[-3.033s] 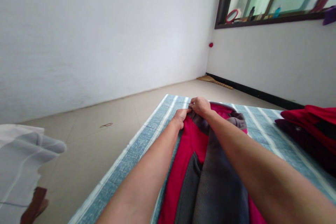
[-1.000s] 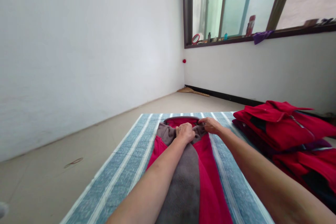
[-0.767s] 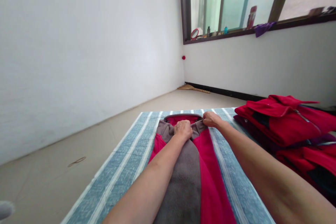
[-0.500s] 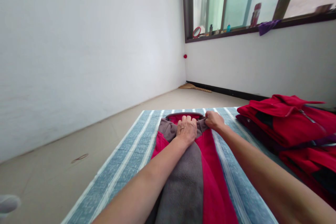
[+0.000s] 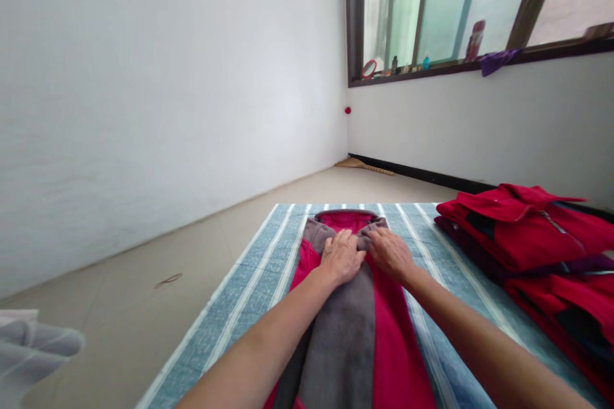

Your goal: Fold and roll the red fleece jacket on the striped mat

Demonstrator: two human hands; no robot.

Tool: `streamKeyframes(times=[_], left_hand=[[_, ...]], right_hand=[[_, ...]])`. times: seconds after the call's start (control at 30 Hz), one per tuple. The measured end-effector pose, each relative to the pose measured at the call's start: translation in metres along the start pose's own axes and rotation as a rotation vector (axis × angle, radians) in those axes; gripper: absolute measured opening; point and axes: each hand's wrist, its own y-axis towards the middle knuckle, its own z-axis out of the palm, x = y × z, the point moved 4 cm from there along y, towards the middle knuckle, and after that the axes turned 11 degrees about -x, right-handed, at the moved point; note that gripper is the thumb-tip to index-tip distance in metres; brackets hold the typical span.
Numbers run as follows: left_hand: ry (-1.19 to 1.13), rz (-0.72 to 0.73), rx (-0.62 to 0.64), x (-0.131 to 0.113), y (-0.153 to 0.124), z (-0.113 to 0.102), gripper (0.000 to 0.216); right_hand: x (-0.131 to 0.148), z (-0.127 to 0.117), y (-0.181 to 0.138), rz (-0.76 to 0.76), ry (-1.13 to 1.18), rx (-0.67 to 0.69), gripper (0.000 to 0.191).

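A red and grey fleece jacket (image 5: 357, 332) lies lengthwise on a blue striped mat (image 5: 249, 294), its collar at the far end. My left hand (image 5: 341, 255) rests flat on the grey fleece just below the collar. My right hand (image 5: 391, 254) lies flat beside it on the grey and red cloth, fingers spread. The two hands nearly touch. Neither grips the cloth.
Folded red jackets (image 5: 522, 230) are stacked at the mat's right side. A white cloth (image 5: 29, 345) shows at the lower left. Bare floor (image 5: 144, 268) runs to white walls. A window sill (image 5: 480, 61) holds bottles, a small mirror and a purple cloth.
Both hands let go of the collar edge and slid toward me, now lying flat on the jacket's chest. The view shifted slightly right.
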Motion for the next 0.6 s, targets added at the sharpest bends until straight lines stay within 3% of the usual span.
streamKeyframes(times=[0.1, 0.23, 0.33, 0.43, 0.6], left_hand=[[0.029, -0.141, -0.003, 0.015, -0.023, -0.006, 0.059], [0.024, -0.304, 0.122, 0.035, -0.027, 0.008, 0.086], [0.006, -0.295, 0.143, 0.036, -0.022, 0.008, 0.084], [0.004, -0.243, 0.106, 0.028, -0.033, -0.008, 0.073], [-0.008, -0.090, 0.051, 0.000, -0.103, -0.031, 0.062]], right_hand=[[0.017, -0.004, -0.028, -0.042, 0.046, 0.002, 0.023], [0.026, -0.002, -0.040, -0.021, 0.068, 0.031, 0.027], [0.028, -0.014, -0.040, 0.001, 0.070, 0.019, 0.026], [0.038, -0.040, -0.059, 0.002, 0.087, -0.012, 0.027], [0.067, -0.074, -0.144, -0.142, 0.211, -0.103, 0.030]])
